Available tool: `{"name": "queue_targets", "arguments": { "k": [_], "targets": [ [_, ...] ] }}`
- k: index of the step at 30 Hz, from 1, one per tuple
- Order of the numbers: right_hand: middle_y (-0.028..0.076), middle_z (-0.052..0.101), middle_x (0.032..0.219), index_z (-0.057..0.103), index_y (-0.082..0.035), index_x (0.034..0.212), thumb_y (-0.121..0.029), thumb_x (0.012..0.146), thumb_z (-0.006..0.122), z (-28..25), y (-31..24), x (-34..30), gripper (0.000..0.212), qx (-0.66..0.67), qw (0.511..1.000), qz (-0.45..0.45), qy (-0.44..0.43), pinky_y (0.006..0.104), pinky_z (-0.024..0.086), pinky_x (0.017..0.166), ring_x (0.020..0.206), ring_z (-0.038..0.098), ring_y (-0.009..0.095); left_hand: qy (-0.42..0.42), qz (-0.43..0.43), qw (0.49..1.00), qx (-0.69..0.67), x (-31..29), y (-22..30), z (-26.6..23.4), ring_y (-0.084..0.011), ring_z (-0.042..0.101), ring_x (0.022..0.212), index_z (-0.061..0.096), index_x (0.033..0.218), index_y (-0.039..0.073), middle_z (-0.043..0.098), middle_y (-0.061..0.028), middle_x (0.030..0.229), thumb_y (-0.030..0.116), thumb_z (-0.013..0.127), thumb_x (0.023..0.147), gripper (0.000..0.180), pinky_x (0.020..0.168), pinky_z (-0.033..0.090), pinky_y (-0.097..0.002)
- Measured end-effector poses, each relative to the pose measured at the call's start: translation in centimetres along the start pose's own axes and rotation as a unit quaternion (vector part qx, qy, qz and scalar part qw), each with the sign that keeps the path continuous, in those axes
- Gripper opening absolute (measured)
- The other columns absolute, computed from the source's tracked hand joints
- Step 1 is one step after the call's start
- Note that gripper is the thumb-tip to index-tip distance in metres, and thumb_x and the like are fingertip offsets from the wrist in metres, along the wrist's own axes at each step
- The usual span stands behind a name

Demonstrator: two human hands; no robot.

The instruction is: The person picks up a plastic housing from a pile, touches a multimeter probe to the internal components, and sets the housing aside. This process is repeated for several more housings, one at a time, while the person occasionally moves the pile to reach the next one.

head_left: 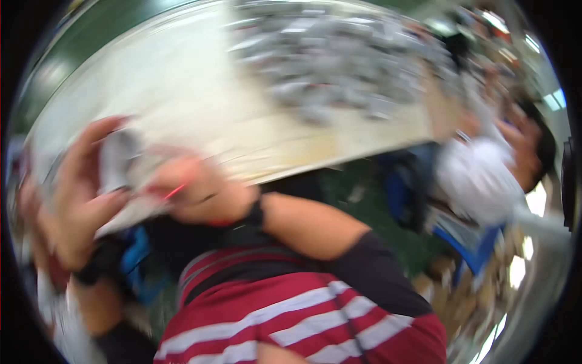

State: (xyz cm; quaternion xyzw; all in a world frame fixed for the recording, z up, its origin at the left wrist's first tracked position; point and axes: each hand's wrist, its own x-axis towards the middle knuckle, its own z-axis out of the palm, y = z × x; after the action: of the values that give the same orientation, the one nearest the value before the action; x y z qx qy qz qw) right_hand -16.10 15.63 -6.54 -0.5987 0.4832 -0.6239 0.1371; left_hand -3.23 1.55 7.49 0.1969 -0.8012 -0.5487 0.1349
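My left hand (79,188) is at the table's left part, its fingers and thumb closed around a small grey-white object (116,159). The object is blurred and I cannot make out its kind. Just to its right is my right hand (203,188), smeared by motion, its fingers toward the object. A thin red streak (177,191) shows by the right fingers; what it belongs to is unclear. Whether the right fingers hold anything cannot be seen.
A pale table (163,79) spreads ahead, with a large heap of grey, shiny pieces (333,60) at its far right. A person in a white top (479,179) sits at the right near a blue chair or frame (479,252). Another person's arm (36,224) appears at the far left.
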Motion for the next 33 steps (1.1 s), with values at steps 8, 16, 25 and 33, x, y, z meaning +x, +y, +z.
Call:
{"name": "queue_targets", "arguments": {
  "k": [8,16,25,33],
  "targets": [
    [0.008,0.073,0.088,0.068,0.0,0.103,-0.009,0.095,0.075,0.0,-2.8,2.7,0.014,0.11,0.948,0.295,-0.041,0.0284,0.056,0.063,0.074,0.067,0.015,0.141,-0.149,0.911,-0.359,-12.9,-5.5,3.9,-0.0145,0.064,0.11,0.049,0.146,-0.002,0.063,-0.0086,0.126,0.007,0.079,0.088,0.066,0.095,0.052,-0.0293],
    [0.009,0.072,0.086,0.065,0.0,0.105,-0.009,0.098,0.073,3.3,-3.7,2.9,0.014,0.17,0.909,0.38,0.005,0.0237,0.054,0.06,0.071,0.067,0.012,0.177,-0.083,0.901,-0.387,-14.9,-7.6,6.9,-0.0149,0.06,0.118,0.048,0.147,-0.002,0.06,-0.0084,0.13,0.003,0.081,0.087,0.068,0.1,0.051,-0.0303],
    [0.009,0.073,0.087,0.066,0.0,0.105,-0.009,0.098,0.072,3.9,-3.9,2.8,0.013,0.187,0.91,0.371,0.016,0.024,0.055,0.061,0.071,0.067,0.012,0.183,-0.05,0.966,-0.173,-14.7,-7.3,6.4,-0.023,0.062,0.115,0.058,0.136,-0.003,0.057,-0.011,0.126,0.001,0.084,0.079,0.063,0.098,0.051,-0.0332],
    [0.01,0.073,0.088,0.066,0.001,0.105,-0.008,0.099,0.071,2.5,-3.8,3.4,0.012,0.185,0.919,0.347,0.022,0.0247,0.056,0.062,0.072,0.068,0.013,0.078,0.063,0.962,0.254,-13.1,-5.2,5.0,-0.0332,0.059,0.112,0.066,0.122,-0.005,0.057,-0.0184,0.122,0.001,0.076,0.071,0.052,0.097,0.051,-0.0372]
  ]
}}
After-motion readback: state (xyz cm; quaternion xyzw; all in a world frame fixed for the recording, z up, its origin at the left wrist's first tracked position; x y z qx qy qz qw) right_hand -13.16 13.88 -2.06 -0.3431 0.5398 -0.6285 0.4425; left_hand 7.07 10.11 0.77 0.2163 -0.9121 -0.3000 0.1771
